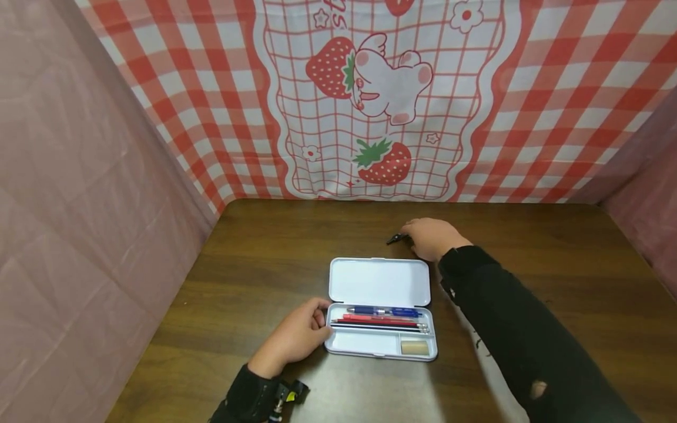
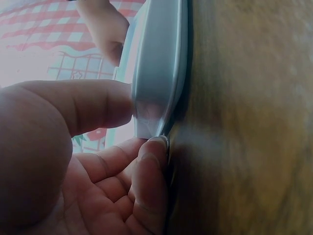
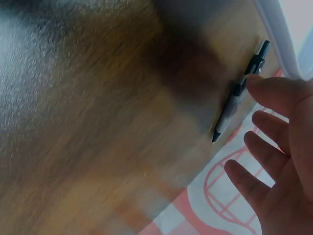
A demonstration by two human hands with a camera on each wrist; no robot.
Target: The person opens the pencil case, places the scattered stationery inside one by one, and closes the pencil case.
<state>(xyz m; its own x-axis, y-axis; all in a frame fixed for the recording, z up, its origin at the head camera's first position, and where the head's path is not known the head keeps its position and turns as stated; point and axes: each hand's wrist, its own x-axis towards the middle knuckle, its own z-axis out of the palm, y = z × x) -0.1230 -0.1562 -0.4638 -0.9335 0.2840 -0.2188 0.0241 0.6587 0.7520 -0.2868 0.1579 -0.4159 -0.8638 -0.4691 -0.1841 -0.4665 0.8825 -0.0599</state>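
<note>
A white pencil case lies on the table with its lid folded back. Inside are two blue pens, a red pen, dark pencils and a beige eraser in its own compartment. My left hand grips the case's left end; in the left wrist view the thumb presses its top edge, curled fingers under its corner. Beyond the lid's right corner my right hand reaches over a black mechanical pencil. In the right wrist view one fingertip overlaps the pencil, the other fingers spread apart.
The brown wooden table ends at a red-and-white checked cloth with strawberry prints. Pink drapes hang at both sides. A dark strap with a small device sits at the left wrist.
</note>
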